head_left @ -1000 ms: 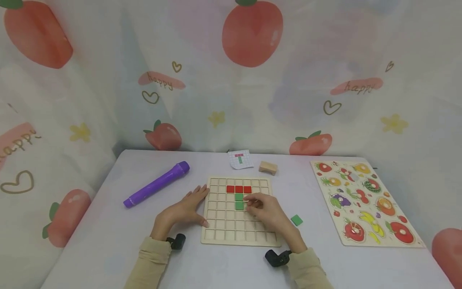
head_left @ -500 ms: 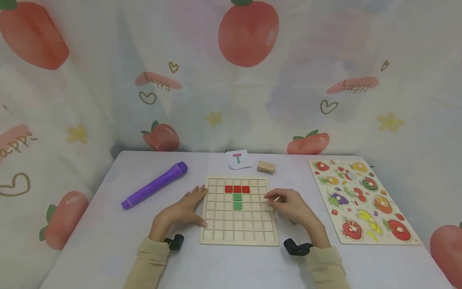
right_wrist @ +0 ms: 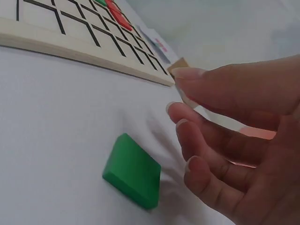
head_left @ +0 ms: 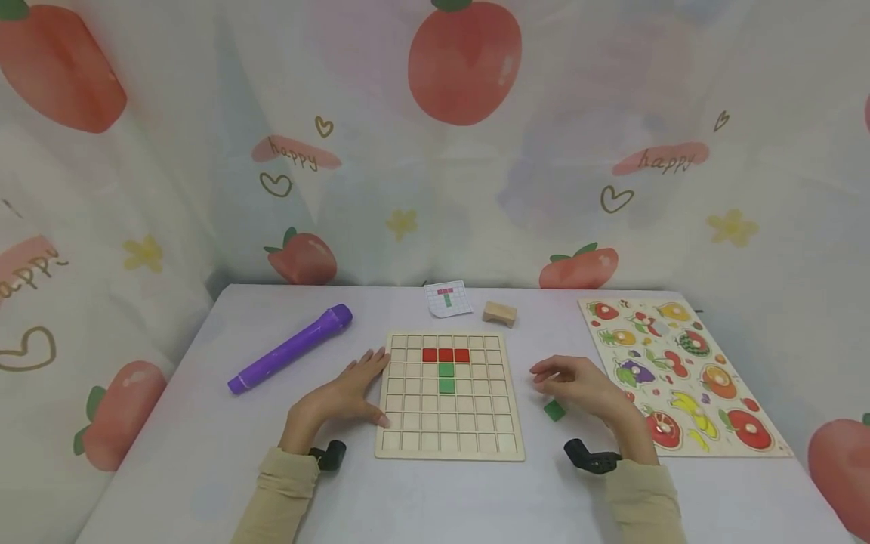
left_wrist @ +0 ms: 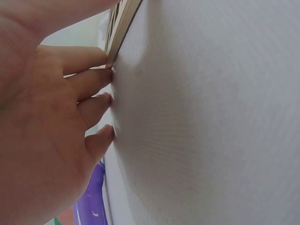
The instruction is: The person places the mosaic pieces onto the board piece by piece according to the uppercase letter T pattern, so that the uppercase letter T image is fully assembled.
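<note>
A wooden grid board (head_left: 408,446) lies at the middle of the table, with three red tiles (head_left: 445,355) in a row and two green tiles (head_left: 446,378) in a column below the middle one. At its left edge my left hand (head_left: 343,397) rests with spread fingers, fingertips touching the board's side. To the right of the board, my right hand (head_left: 578,384) hovers with loosely bent fingers and nothing in them. One loose green tile (right_wrist: 132,172) lies on the table just below those fingers.
A purple toy microphone (head_left: 292,349) lies at the left. Behind the board are a paper card (head_left: 458,300) with a printed T pattern and a small wooden block (head_left: 499,313). A fruit puzzle board (head_left: 669,355) lies at the right, partly behind my right forearm.
My right hand has moved right, off the board and over to the loose green tile. The left hand has stayed at the board's edge.
</note>
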{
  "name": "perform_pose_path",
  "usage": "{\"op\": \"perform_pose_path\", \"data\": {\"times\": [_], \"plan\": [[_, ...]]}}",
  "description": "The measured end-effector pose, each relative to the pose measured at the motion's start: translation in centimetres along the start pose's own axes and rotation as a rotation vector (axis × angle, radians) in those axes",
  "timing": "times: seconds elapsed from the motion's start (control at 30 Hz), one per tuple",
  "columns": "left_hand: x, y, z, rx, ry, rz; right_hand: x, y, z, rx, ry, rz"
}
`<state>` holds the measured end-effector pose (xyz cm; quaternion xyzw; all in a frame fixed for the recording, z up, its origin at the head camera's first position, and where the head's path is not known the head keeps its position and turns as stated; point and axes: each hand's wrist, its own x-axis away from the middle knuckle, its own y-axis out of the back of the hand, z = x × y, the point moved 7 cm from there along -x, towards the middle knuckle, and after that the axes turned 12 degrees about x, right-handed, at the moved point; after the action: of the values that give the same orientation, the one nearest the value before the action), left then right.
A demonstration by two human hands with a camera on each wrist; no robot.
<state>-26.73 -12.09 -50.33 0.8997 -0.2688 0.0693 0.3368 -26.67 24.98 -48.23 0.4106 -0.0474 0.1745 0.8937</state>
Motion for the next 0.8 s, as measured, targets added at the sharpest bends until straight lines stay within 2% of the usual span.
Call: {"op": "perform_pose_path", "data": {"times": [0.2,0.47,0.67,0.8], "plan": [[0.1,0.1,-0.3,0.016,-0.021,0.010,0.9,0.5,-1.8,0.043,-0.054,0.042],[0.2,0.0,-0.3,-0.006,-0.004,0.004,1.7,0.9,-3.3,0.071,-0.118,0.081],[0.0,0.0,-0.2,-0.014,-0.013,0.000,1.6,0.6,-3.2,0.024,-0.104,0.113],[-0.1,-0.1,-0.1,-0.011,-0.020,0.000,1.6,0.3,-2.8,0.042,-0.085,0.114]]}}
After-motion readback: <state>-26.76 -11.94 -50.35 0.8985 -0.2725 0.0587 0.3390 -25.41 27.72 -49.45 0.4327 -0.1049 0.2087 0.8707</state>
